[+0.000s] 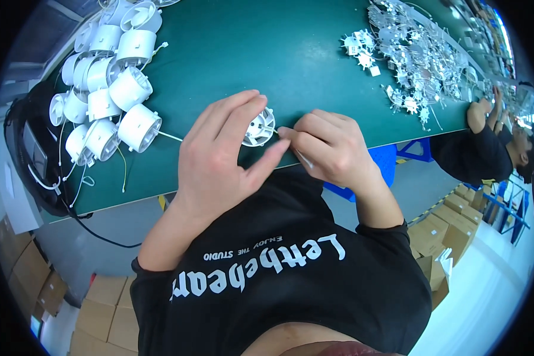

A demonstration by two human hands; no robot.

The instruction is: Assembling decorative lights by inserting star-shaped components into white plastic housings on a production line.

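Note:
Near the front edge of the table lies a white round fan housing [260, 132], its spoked face upward. My left hand [216, 151] curves around its left side, fingers along the far rim and thumb reaching across the near side. Part of the housing is hidden under that hand. My right hand [329, 145] is closed in a pinch just right of the housing, on a thin pale wire [275, 131] that runs out from its middle. The thumb tip of my left hand comes close to the right fingertips.
White cylindrical fan housings [139, 127] with trailing wires are stacked at the left of the green table [267, 53]. Small white motor parts [418, 65] are heaped at the far right. A black bag [38, 148] hangs left; a co-worker [477, 148] sits right; cardboard boxes [104, 308] stand below.

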